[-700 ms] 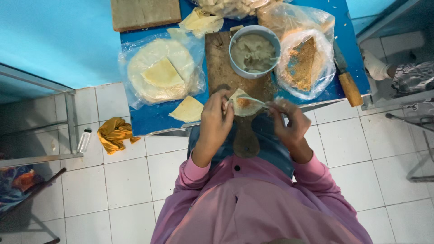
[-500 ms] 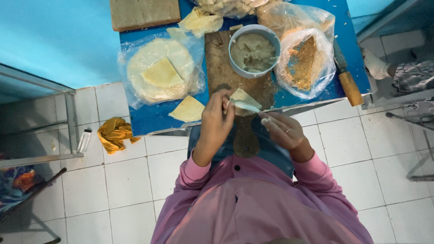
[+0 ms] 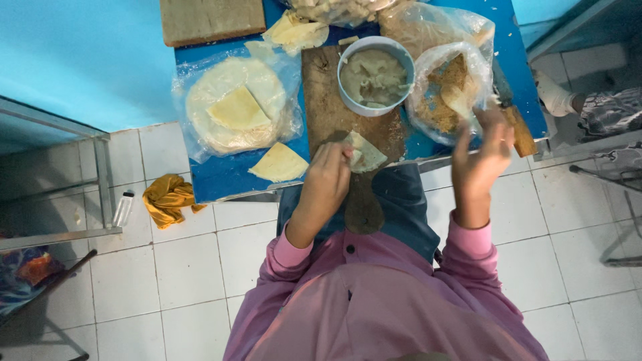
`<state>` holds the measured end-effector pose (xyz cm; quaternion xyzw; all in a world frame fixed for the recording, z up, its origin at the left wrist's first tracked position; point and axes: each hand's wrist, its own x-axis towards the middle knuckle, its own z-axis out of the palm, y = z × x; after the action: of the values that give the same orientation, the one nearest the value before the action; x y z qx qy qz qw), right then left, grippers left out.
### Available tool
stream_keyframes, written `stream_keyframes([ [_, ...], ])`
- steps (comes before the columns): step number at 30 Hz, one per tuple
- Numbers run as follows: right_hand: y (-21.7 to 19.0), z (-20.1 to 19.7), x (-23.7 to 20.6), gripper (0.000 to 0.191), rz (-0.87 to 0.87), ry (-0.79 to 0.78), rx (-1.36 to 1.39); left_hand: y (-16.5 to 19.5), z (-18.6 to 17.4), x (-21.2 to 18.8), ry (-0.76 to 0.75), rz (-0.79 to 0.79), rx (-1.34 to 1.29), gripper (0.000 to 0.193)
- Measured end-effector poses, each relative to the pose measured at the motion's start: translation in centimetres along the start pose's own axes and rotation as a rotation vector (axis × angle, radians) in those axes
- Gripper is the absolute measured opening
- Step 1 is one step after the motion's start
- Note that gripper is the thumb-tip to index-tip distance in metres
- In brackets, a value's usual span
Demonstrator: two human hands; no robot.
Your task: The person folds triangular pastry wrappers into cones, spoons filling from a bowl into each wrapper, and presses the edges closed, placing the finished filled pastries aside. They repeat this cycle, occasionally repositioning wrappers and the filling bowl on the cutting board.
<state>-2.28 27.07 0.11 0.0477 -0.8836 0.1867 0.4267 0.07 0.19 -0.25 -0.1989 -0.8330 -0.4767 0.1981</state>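
Here, the left hand [image 3: 326, 184] pinches a folded pastry wrapper [image 3: 363, 152] over the wooden board [image 3: 326, 107], while the right hand [image 3: 483, 155], fingers spread and empty, hovers by the crumb bag [image 3: 445, 87]. Beyond, a filling bowl [image 3: 374, 75] and bagged wrappers [image 3: 231, 107] crowd the blue surface [image 3: 221, 175].

Beyond the fingers [image 3: 344, 152] of the left hand [image 3: 328, 184], a bare strip of wooden board [image 3: 324, 100] is free. The bowl [image 3: 375, 75] blocks further on. Ahead of the right hand [image 3: 483, 157] fingers stands an open plastic bag [image 3: 445, 90], a knife [image 3: 513, 120] just beside them.
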Motion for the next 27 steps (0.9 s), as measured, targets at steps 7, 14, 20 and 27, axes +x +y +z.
stream_keyframes([
  [7, -6.8, 0.3, -2.0, 0.039, -0.038, -0.341, 0.357, 0.6, -0.5, 0.1, -0.045, 0.045, 0.04, 0.023],
  [14, -8.4, 0.7, -2.0, 0.058, 0.001, -0.353, 0.346, 1.1, -1.1, 0.3, -0.014, 0.06, 0.01, 0.022],
  [20, -8.1, 1.5, -2.0, 0.066, 0.149, -0.429, 0.512, 0.8, -1.1, 0.4, -0.043, 0.1, -0.001, 0.027],
  [27, -9.3, 2.1, -2.5, 0.075, 0.15, -0.39, 0.664, 0.7, -1.2, 0.2, -0.086, 0.098, 0.022, 0.031],
])
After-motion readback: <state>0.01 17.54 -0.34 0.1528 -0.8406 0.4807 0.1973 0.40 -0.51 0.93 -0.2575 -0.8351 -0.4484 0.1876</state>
